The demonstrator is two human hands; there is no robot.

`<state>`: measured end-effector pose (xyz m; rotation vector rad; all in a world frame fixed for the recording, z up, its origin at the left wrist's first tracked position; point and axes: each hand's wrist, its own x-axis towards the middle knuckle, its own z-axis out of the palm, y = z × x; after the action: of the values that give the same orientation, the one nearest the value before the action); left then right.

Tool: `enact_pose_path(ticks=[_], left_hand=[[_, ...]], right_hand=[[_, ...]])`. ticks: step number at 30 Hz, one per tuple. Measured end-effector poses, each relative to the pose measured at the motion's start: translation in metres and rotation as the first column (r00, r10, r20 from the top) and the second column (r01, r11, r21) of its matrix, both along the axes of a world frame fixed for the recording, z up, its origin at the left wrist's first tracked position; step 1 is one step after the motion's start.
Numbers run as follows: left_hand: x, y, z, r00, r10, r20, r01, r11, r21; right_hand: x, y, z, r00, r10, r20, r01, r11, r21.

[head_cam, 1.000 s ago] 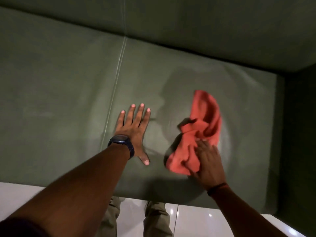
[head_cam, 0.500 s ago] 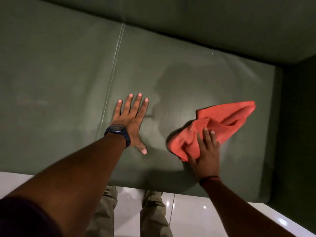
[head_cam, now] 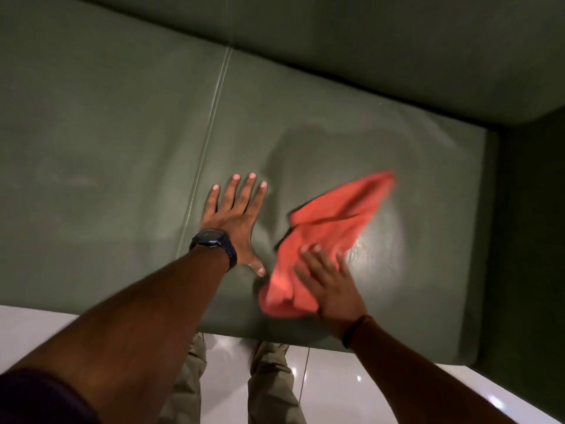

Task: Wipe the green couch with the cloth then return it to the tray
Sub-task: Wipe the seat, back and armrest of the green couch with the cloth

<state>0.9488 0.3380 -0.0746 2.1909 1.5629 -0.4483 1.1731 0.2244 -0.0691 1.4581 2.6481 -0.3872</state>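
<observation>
The green couch [head_cam: 116,154] fills the view, its seat split by a pale seam. An orange-red cloth [head_cam: 330,231] lies bunched on the right seat cushion, stretched from near the front edge up to the right. My right hand [head_cam: 328,286] presses down on the cloth's lower end and holds it against the cushion. My left hand [head_cam: 234,218], with a dark watch at the wrist, rests flat on the seat just right of the seam, fingers spread, holding nothing. The tray is out of view.
The couch backrest [head_cam: 367,41] runs along the top and a dark armrest [head_cam: 532,224] closes the right side. Glossy white floor tiles [head_cam: 330,381] and my trouser legs [head_cam: 269,384] show below the seat's front edge.
My right hand has dragged the cloth left and toward the front edge, so it now lies close to my left thumb. The left hand stayed planted on the seat.
</observation>
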Motion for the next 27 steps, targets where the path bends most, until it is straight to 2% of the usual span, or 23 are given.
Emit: enact_pose_path(ticks=[2, 4, 5, 6, 8, 10, 13, 15, 17, 19, 23, 25, 26, 27], left_hand=[[0.000, 0.000, 0.002, 1.000, 0.012, 0.005, -0.012, 1.000, -0.020], [0.001, 0.000, 0.004, 1.000, 0.018, 0.008, -0.017, 0.999, -0.042], [0.001, 0.000, 0.005, 1.000, 0.024, 0.016, -0.023, 0.998, -0.051], [0.001, -0.001, 0.006, 0.999, 0.034, 0.028, -0.032, 0.998, -0.056], [0.001, -0.005, 0.007, 0.998, 0.044, 0.039, -0.042, 0.998, -0.052], [0.002, -0.007, 0.009, 0.997, 0.056, 0.045, -0.054, 0.998, -0.043], [0.004, -0.007, 0.010, 0.995, 0.075, 0.060, -0.072, 0.996, -0.047], [0.004, -0.006, 0.008, 0.995, 0.075, 0.064, -0.071, 0.996, -0.062], [0.004, -0.005, 0.006, 0.994, 0.078, 0.073, -0.073, 0.995, -0.068], [0.005, -0.005, 0.004, 0.994, 0.081, 0.068, -0.076, 0.995, -0.070], [0.009, -0.005, -0.002, 0.995, 0.089, 0.042, -0.085, 0.994, -0.074], [0.010, -0.005, -0.003, 0.995, 0.093, 0.034, -0.090, 0.993, -0.073], [0.011, -0.003, 0.000, 0.995, 0.088, 0.044, -0.085, 0.994, -0.075], [0.011, -0.003, 0.001, 0.995, 0.089, 0.053, -0.085, 0.993, -0.077]], right_hand=[[0.020, -0.004, 0.006, 0.949, 0.315, 0.030, -0.311, 0.947, -0.078], [0.040, 0.006, 0.009, 0.901, 0.429, 0.070, -0.420, 0.901, -0.112], [0.045, 0.013, 0.011, 0.909, 0.408, 0.089, -0.398, 0.911, -0.111], [0.049, 0.021, 0.012, 0.936, 0.336, 0.108, -0.327, 0.940, -0.098], [0.057, 0.042, 0.010, 0.991, 0.055, 0.120, -0.049, 0.997, -0.056], [0.061, 0.068, 0.006, 0.961, -0.275, 0.040, 0.276, 0.960, -0.050], [0.063, 0.128, 0.004, 0.732, -0.681, -0.015, 0.679, 0.731, -0.068], [0.066, 0.173, 0.002, 0.556, -0.831, -0.001, 0.830, 0.555, -0.054], [0.073, 0.212, -0.002, 0.439, -0.898, -0.006, 0.897, 0.439, -0.051], [0.074, 0.250, -0.007, 0.380, -0.925, 0.010, 0.924, 0.379, -0.059], [0.038, 0.299, -0.009, 0.395, -0.919, 0.017, 0.918, 0.393, -0.056], [0.014, 0.306, -0.010, 0.362, -0.932, 0.006, 0.931, 0.362, -0.051], [0.000, 0.307, -0.007, 0.368, -0.930, -0.012, 0.928, 0.368, -0.057], [-0.016, 0.306, -0.005, 0.419, -0.907, -0.037, 0.906, 0.420, -0.048]])
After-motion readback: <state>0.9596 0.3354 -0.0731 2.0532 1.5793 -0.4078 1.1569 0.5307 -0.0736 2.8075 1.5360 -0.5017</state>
